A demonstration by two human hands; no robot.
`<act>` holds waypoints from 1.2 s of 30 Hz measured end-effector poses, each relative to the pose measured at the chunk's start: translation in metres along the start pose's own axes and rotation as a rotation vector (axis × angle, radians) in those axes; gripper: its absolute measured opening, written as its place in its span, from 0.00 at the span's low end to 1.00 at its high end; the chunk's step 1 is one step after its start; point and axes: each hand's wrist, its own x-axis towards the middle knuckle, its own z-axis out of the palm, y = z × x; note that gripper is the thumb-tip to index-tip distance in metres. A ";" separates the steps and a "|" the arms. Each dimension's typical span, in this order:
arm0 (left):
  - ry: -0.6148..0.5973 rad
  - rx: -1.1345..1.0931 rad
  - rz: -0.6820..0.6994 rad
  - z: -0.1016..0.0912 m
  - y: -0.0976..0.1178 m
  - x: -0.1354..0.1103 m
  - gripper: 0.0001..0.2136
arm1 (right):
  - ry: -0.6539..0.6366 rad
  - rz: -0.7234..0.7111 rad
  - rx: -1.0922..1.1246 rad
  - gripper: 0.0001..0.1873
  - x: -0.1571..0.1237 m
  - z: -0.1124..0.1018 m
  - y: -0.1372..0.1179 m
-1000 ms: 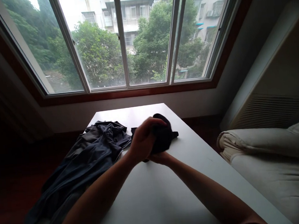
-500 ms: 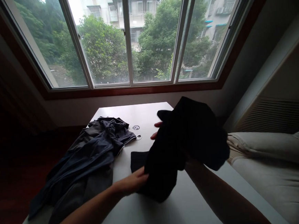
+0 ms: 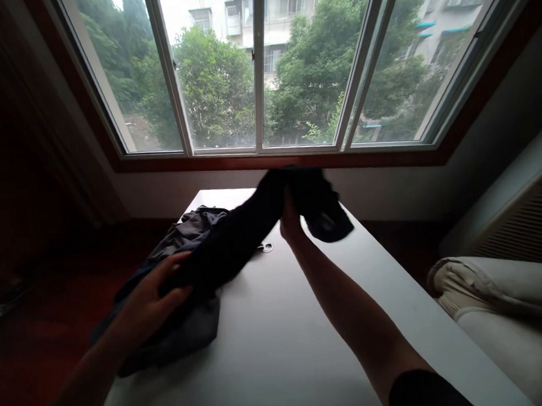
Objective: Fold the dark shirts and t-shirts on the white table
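Observation:
A black garment is stretched in the air above the white table. My left hand grips its near end at the left, fingers closed on the cloth. My right hand is raised at the far side and holds the other end, which hangs over it and droops to the right. Under the left end lies a crumpled dark blue-grey garment on the table's left part. The fingers of my right hand are mostly hidden by the cloth.
A small round metal ring lies on the table near the far end. A wide window spans the back wall. A pale sofa or cushion stands at the right, with a white unit behind it. Dark floor lies to the left.
The black garment, bunched up in both hands before, has been pulled out long. My left hand moved left and toward me, my right hand went up and away toward the window.

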 end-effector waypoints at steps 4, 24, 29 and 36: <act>0.226 0.466 -0.071 -0.022 -0.046 -0.001 0.31 | -0.294 0.572 -0.360 0.29 0.004 0.022 0.059; -0.509 0.612 0.183 0.216 -0.067 0.155 0.24 | 0.047 0.072 -0.839 0.11 -0.120 -0.109 0.136; -0.404 0.633 0.022 0.231 -0.096 0.220 0.26 | -0.005 0.026 -0.904 0.08 -0.124 -0.109 0.137; -0.197 0.622 -0.163 0.247 -0.110 0.250 0.24 | -0.024 0.008 -0.983 0.07 -0.126 -0.103 0.135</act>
